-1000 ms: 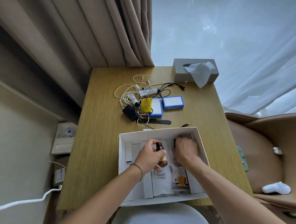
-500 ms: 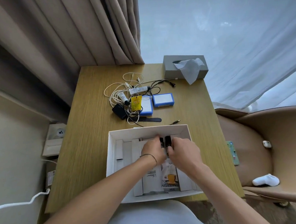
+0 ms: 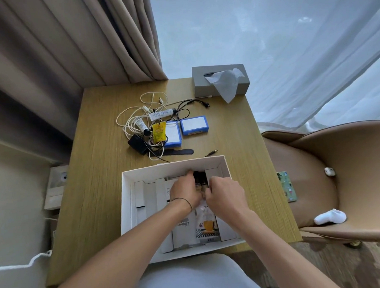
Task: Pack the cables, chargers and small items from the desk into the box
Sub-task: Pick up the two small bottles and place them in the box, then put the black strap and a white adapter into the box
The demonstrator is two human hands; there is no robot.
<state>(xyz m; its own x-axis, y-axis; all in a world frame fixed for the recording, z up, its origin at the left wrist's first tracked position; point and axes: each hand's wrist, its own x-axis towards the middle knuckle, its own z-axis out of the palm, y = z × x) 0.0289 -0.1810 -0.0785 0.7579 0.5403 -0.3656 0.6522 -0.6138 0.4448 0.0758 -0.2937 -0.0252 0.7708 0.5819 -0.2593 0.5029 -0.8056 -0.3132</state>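
A white cardboard box (image 3: 127, 204) with paper dividers sits at the near edge of the wooden desk (image 3: 94, 193). Both hands are inside it at the far middle. My left hand (image 3: 184, 191) and my right hand (image 3: 226, 197) press two small dark bottles (image 3: 200, 179) between them. A printed sachet (image 3: 205, 227) lies in the box below the hands. Farther back on the desk lie tangled white cables (image 3: 131, 122), a black charger (image 3: 137, 143), a yellow packet (image 3: 158, 132), two white tubes (image 3: 162, 113) and two blue-edged boxes (image 3: 194, 126).
A grey tissue box (image 3: 218, 79) stands at the desk's far right corner. A black strap (image 3: 178, 152) and a loose cable plug (image 3: 212, 152) lie just behind the box. A tan chair (image 3: 332, 180) holding a white sock and an earbud case stands to the right; curtains hang behind.
My left hand has carried its small brown bottle toward the box's far side, next to the dark one under my right hand. Both hands now close together on the two bottles.
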